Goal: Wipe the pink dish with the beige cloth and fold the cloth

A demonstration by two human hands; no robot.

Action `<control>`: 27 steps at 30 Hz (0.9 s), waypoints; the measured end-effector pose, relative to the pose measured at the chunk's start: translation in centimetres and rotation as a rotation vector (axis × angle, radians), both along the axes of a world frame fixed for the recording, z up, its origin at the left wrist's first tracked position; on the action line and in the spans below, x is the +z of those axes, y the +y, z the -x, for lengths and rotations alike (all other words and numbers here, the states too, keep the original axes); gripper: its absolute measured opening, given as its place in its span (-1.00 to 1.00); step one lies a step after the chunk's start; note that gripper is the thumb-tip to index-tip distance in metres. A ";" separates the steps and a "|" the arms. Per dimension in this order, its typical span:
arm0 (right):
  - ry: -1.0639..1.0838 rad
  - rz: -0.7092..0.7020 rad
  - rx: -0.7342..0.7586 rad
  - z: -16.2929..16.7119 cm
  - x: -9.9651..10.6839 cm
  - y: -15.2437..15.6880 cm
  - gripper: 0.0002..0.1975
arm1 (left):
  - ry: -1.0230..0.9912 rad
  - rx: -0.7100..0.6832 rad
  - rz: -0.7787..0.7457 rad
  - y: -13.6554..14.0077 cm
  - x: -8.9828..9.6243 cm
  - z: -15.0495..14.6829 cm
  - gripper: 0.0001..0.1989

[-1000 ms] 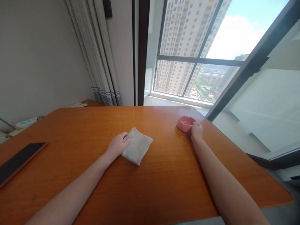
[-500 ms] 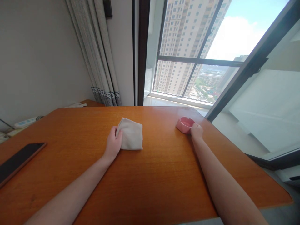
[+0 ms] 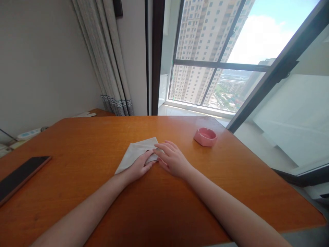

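A folded light grey cloth (image 3: pixel 136 149) lies at an angle near the middle of the table. My left hand (image 3: pixel 142 165) grips its near right edge, with the fingertips partly hidden by the cloth and by my other hand. My right hand (image 3: pixel 173 158) reaches in from the right, its fingers stretched out and a little apart over the cloth's right corner. Whether those fingers press on the cloth or only hover at it, I cannot tell. The pink faceted ashtray (image 3: pixel 205 137) stands upright to the far right, apart from both hands.
On the brown wooden table (image 3: pixel 164 209) a dark phone (image 3: pixel 23 175) lies at the left edge. A white power strip (image 3: pixel 31 133) is beyond the left side. A grey curtain (image 3: pixel 105 58) hangs behind, beside a tall window (image 3: pixel 195 63).
My right hand has let go of the ashtray and come left to the cloth. The cloth has turned and lies lower, with my left hand shifted right to its near edge.
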State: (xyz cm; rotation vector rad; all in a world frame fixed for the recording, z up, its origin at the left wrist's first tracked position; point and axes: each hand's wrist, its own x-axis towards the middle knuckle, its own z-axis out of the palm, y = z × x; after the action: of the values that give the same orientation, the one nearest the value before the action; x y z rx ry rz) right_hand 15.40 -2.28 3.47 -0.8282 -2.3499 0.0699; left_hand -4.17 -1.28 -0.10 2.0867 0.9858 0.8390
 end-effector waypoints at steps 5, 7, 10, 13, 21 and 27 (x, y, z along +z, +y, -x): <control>0.104 0.225 -0.128 0.5 -2.7 0.9 -0.50 | 0.100 0.005 -0.130 0.0 1.1 0.8 -0.68; 0.192 0.368 -0.138 0.1 -3.4 1.6 -0.48 | 0.169 0.083 -0.256 0.1 1.4 1.2 -0.69; 0.267 0.523 -0.079 -0.3 -3.8 2.1 -0.49 | 0.303 0.275 -0.449 0.6 1.5 1.9 -0.56; 0.193 0.528 -0.075 -0.1 -3.8 1.9 -0.50 | 0.403 0.506 -0.476 1.7 1.1 3.2 -0.51; -0.267 0.299 -0.316 0.7 -1.7 1.3 -0.70 | 0.143 0.819 -0.197 6.0 -0.7 8.9 -0.89; -0.451 0.316 -0.638 -1.8 -1.0 1.9 -0.83 | -0.123 1.002 -0.042 6.8 -1.5 10.5 -0.85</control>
State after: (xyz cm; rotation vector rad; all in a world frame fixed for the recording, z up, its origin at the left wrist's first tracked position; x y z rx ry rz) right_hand 17.21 -0.42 2.48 -1.8782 -2.3784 -0.0188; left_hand -14.66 5.52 -1.64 1.4581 1.9829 1.4337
